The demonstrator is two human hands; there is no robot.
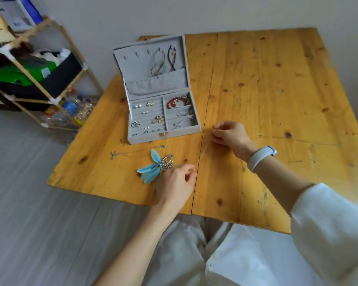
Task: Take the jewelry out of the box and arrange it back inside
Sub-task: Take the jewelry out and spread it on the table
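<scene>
Thin chain [203, 151], barely visible, stretched above the table [277, 89] between left hand [177, 183] and right hand [228, 134], both pinching its ends. Jewelry box [163, 112] open just beyond; small pieces inside hard to identify.

shelf [35, 65] – cut off left | chain [203, 151] – too thin to trace
</scene>
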